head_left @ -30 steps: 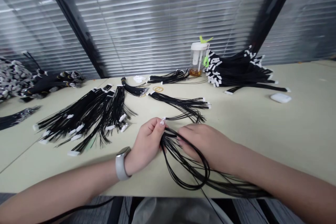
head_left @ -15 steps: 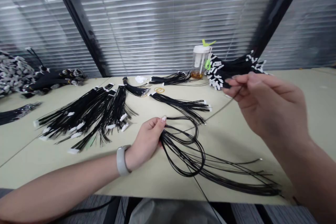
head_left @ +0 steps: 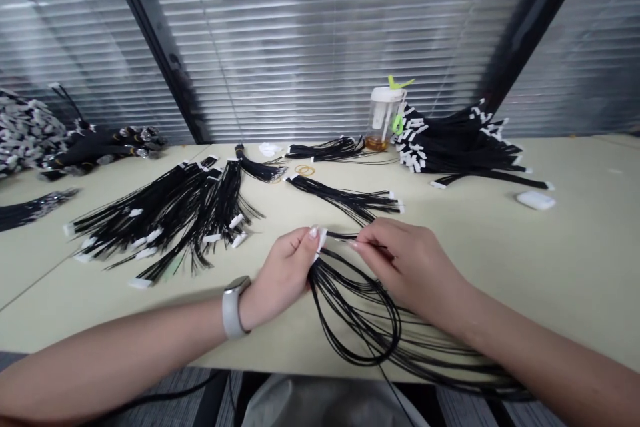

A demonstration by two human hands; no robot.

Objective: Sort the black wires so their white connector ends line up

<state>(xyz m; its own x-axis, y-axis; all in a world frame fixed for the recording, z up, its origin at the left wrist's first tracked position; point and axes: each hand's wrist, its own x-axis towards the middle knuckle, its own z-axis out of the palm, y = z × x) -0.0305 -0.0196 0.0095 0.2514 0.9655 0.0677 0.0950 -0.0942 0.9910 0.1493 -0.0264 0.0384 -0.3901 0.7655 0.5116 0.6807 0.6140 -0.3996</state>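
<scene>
My left hand (head_left: 286,265), with a grey band on its wrist, is closed on a white connector (head_left: 321,241) at the end of a black wire harness (head_left: 350,307). Several wires loop out from that connector and trail right across the table. Just right of it, my right hand (head_left: 413,263) pinches a thin black wire (head_left: 345,236) between thumb and forefinger, the wire's tip pointing at the connector. Whether the tip has entered the connector I cannot make out. My right forearm covers part of the trailing wires.
Black wire bundles with white connectors (head_left: 180,213) lie to the left, and a smaller bundle (head_left: 345,197) lies ahead. A lidded cup (head_left: 384,117), a pile of black cables (head_left: 450,140) and a white case (head_left: 535,200) stand farther right. Yellow rings (head_left: 305,170) lie mid-table.
My right hand has come down and left from its raised place, bringing a wire close to the connector in my left hand. The white connector now shows beyond my left thumb.
</scene>
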